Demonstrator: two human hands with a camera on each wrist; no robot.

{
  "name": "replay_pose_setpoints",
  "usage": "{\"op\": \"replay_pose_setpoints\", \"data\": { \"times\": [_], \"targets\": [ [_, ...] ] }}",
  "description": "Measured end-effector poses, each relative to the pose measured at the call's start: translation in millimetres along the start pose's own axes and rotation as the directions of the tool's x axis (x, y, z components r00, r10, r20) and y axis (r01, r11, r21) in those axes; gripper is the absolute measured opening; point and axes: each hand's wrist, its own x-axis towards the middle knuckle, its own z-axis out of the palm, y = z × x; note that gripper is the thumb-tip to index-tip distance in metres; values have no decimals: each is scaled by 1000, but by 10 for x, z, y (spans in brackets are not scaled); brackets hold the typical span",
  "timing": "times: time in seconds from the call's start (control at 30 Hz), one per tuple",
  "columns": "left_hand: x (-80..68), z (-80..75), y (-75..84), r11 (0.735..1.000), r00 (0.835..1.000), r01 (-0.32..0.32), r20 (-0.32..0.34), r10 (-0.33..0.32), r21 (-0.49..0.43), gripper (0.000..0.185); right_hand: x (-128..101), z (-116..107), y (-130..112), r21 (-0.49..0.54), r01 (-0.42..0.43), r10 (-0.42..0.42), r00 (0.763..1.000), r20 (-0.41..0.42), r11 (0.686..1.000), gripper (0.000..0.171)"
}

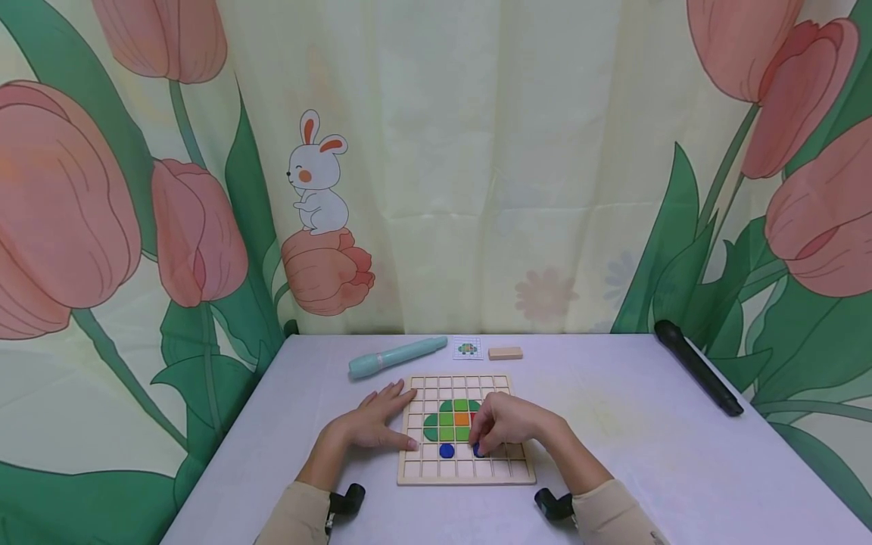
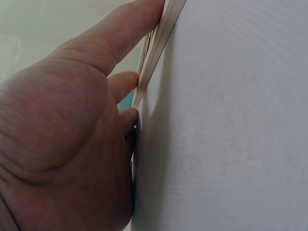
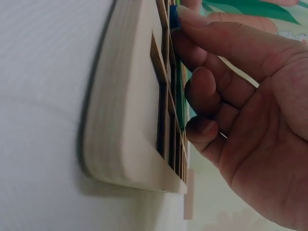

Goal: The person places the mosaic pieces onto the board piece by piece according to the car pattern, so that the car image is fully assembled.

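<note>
A wooden grid board (image 1: 466,480) lies on the table, its middle cells filled with green, orange and red pieces (image 1: 454,421). Below them sits a round blue piece (image 1: 446,451) in a cell. My right hand (image 1: 509,420) pinches a second blue piece (image 3: 173,16) between thumb and index finger, low over the board's right half. Its other fingers curl beside the grid in the right wrist view and cover some pieces from the head view. With fingers spread, my left hand (image 1: 373,421) rests on the board's left edge; the left wrist view shows the thumb against the wooden side.
Behind the board lie a teal tube-shaped object (image 1: 398,357), a small card (image 1: 468,348) with a coloured pattern and a light wooden block (image 1: 506,353). A black rod (image 1: 698,369) lies along the table's right edge. A printed curtain (image 1: 443,189) hangs behind the table.
</note>
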Motion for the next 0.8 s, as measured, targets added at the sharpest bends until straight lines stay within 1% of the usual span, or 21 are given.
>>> {"op": "replay_pose_setpoints", "data": {
  "times": [0.17,0.27,0.33,0.57,0.8],
  "targets": [
    [-2,-3,3,1000,1000,-1,-4,1,5,108,-32,-60,11,-40,0,-2,999,-37,999,10],
    [0,-3,1,1000,1000,0,-4,0,8,108,-61,-102,9,-29,1,-3,998,-69,1000,10],
    [0,-2,-1,1000,1000,1,-4,-1,8,108,-67,-113,9,-23,8,-10,997,-74,1000,10],
    [-3,2,4,1000,1000,12,0,-12,1,109,-28,-60,13,-45,28,-29,999,-25,999,7],
    [-3,1,9,1000,1000,15,-2,-15,5,109,10,12,21,-58,22,-23,1000,-9,998,12]
  ]
}}
